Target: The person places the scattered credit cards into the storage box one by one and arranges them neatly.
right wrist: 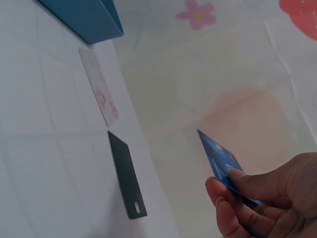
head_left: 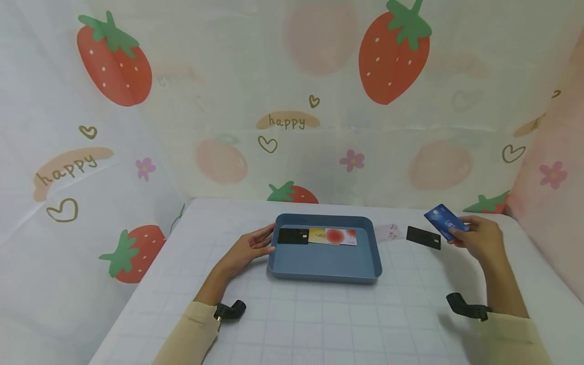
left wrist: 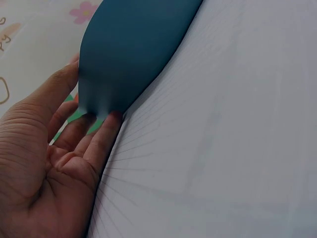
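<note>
My right hand pinches a blue bank card between thumb and fingers, raised over the right part of the table. Just left of it on the table lies a black card, and beyond that a pale card with reddish marks next to the tray. My left hand touches the left wall of a blue-grey tray, its fingertips against the outside in the left wrist view. Inside the tray, a black card, a yellow card and a white card with a red circle lie in a row.
The white table bears a faint grid. Behind it and on both sides hang curtains printed with strawberries, hearts and flowers. A black wrist camera sits on each forearm.
</note>
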`<move>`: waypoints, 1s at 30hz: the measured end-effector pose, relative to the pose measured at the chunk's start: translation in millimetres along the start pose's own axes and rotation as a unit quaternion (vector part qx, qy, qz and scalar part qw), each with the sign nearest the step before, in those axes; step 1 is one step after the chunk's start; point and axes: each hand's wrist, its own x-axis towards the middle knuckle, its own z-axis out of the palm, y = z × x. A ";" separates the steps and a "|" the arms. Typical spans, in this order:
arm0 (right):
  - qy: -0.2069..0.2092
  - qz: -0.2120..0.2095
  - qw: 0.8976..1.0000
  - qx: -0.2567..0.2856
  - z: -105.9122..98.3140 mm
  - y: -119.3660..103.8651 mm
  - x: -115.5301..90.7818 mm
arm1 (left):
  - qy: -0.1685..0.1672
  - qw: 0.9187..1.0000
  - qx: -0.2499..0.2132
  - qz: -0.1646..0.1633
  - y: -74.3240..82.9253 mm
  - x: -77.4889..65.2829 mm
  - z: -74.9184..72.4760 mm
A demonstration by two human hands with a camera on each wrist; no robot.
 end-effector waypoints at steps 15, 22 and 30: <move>-0.043 -0.067 0.997 0.006 22.8 -29.1 -10.4 | 0.002 1.000 -0.011 -0.007 0.7 0.3 0.0; -0.050 -0.083 0.995 0.018 32.6 -37.7 -14.5 | 0.000 1.000 -0.010 -0.002 -0.4 0.6 -0.3; -0.053 -0.090 0.994 -0.018 39.3 -50.4 -19.5 | -0.002 1.000 -0.003 -0.002 0.0 0.2 -0.6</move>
